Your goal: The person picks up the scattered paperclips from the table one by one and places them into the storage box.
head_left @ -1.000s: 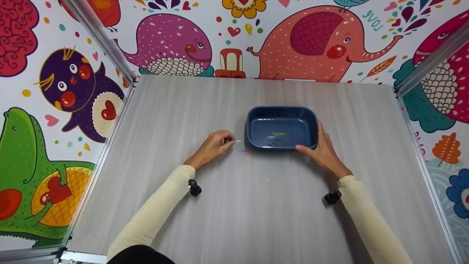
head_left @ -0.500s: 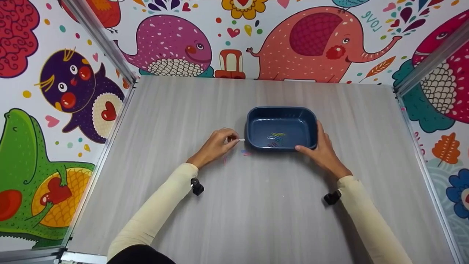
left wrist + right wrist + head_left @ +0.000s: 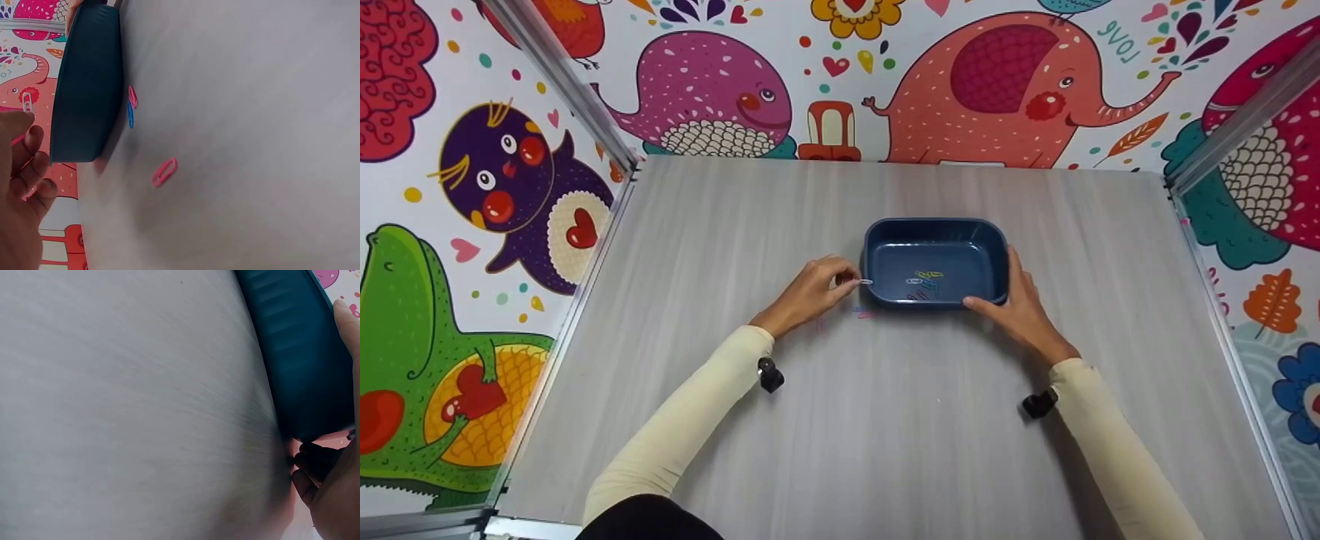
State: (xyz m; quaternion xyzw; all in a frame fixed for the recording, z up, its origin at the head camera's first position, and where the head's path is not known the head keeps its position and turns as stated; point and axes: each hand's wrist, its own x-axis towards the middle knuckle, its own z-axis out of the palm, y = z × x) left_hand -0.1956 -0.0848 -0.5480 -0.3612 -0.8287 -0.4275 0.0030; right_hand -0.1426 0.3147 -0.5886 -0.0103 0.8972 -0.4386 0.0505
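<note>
In the head view a dark blue rectangular dish point(image 3: 885, 259) stands on the table with several colored paper clips point(image 3: 928, 274) lying on its floor. My left hand point(image 3: 814, 292) pinches a white paper clip point(image 3: 27, 102) between thumb and forefinger, and the clip's tip overlaps the dish's left rim. On the dish's right side, my right hand point(image 3: 1024, 315) grips the wall, thumb at the front rim and fingers round the corner. Below the left hand, a pink paper clip point(image 3: 165, 172), a blue paper clip point(image 3: 130, 115) and a second pink clip point(image 3: 133, 97) lie on the table.
The grey wood-grain table point(image 3: 840, 435) is bordered by metal rails point(image 3: 1234, 360). Brightly printed cartoon panels point(image 3: 712, 90) rise behind it and at both sides. Each wrist wears a small black camera point(image 3: 770, 375).
My left hand has moved right and slightly away from me, carrying the white paper clip from beside the dish to its left rim. My right hand stays on the dish.
</note>
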